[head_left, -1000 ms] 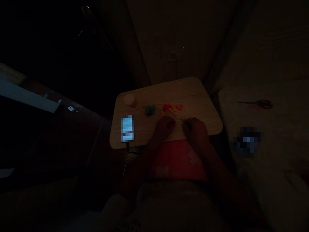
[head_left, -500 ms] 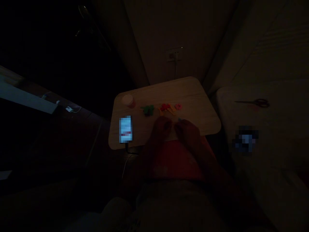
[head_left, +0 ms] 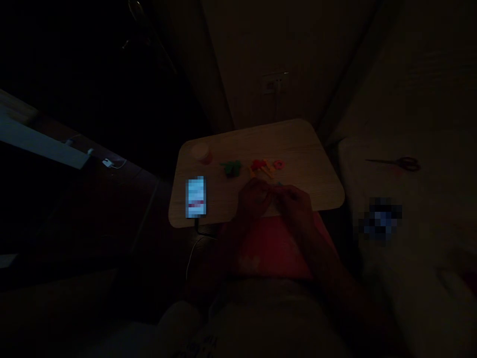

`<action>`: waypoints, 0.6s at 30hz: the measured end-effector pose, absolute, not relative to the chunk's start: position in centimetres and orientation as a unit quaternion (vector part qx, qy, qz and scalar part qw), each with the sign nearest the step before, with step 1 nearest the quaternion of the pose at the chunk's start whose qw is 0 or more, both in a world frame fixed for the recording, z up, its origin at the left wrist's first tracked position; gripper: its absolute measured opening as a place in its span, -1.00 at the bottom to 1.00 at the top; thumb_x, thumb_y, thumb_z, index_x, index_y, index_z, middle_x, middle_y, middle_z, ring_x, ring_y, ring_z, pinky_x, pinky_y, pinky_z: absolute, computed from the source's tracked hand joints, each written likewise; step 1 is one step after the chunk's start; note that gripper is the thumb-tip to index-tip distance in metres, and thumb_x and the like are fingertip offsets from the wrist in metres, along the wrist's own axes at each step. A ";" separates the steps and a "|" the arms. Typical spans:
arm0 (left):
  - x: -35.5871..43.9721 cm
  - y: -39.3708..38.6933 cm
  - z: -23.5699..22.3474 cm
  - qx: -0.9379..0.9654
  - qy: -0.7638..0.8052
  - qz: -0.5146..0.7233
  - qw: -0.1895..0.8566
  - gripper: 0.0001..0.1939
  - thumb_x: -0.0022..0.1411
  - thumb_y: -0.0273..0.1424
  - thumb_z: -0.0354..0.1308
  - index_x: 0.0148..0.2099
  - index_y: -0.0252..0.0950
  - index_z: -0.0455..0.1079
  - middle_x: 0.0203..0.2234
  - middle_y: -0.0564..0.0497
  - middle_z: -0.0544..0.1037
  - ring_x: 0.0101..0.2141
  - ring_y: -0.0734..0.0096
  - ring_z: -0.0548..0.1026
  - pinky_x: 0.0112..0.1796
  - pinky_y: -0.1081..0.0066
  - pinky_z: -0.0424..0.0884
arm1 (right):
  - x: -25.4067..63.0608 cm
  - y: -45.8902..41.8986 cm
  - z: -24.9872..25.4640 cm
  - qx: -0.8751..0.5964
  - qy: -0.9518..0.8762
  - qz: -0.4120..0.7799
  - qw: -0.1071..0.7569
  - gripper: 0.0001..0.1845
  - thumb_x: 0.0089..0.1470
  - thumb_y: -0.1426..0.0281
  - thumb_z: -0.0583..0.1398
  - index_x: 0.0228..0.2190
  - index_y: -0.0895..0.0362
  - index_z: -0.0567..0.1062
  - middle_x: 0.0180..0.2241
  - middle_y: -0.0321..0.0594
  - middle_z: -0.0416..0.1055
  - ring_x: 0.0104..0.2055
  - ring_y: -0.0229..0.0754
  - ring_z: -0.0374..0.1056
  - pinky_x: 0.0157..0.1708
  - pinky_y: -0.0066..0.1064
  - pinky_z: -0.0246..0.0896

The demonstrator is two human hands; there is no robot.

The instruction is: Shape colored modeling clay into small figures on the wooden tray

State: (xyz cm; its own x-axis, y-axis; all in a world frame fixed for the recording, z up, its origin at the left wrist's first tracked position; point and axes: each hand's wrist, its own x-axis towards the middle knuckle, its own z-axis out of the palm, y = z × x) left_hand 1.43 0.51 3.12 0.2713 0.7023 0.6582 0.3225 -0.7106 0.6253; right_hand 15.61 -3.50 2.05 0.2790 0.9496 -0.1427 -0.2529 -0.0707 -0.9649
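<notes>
The scene is very dark. My left hand (head_left: 255, 198) and my right hand (head_left: 294, 200) meet over the near edge of a small wooden table (head_left: 231, 144), fingers curled and pinched together. What lies between the fingertips is too dark to make out. A small blue piece (head_left: 279, 184) shows just beyond my right fingers; whether it is held or lies on the table I cannot tell. Past my hands are red pieces (head_left: 258, 164), yellow-orange pieces (head_left: 267, 172) and a pink-red ring (head_left: 279, 164). Green pieces (head_left: 233, 168) lie to the left of them.
A lit phone (head_left: 196, 197) with a cable lies at the table's left. Behind it stands a pale-lidded tub (head_left: 201, 152). To the right, on a light surface, are scissors (head_left: 398, 163) and a blurred-out dark object (head_left: 380, 219). A wall socket (head_left: 275, 82) is behind the table.
My hands have come together; a gap between them has closed and the fingertips now meet. The view has shifted slightly. The pieces on the table look the same.
</notes>
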 end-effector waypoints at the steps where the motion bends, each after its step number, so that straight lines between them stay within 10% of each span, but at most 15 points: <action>1: 1.5 0.4 3.3 0.768 0.331 0.511 0.197 -0.97 0.30 -0.41 0.27 -0.20 -0.25 0.52 -0.31 -0.02 0.59 -0.28 0.38 0.57 -0.23 0.37 0.50 | 15.5 -3.6 2.1 -0.527 -0.301 0.515 0.605 -0.76 -0.06 0.18 0.40 -0.43 0.10 0.63 -0.52 -0.29 0.53 -0.51 -0.27 0.34 -0.51 -0.45 0.17; 18: 1.8 -0.1 3.3 0.695 0.354 0.531 0.332 -0.81 0.30 -0.24 0.33 -0.16 -0.24 0.52 -0.28 -0.03 0.65 -0.24 0.36 0.61 -0.15 0.35 0.53 | 14.5 -4.1 2.2 -0.414 -0.139 0.650 0.621 -0.68 -0.23 0.22 0.51 -0.43 0.09 0.60 -0.54 -0.34 0.41 -0.53 -0.33 0.22 -0.57 -0.48 0.17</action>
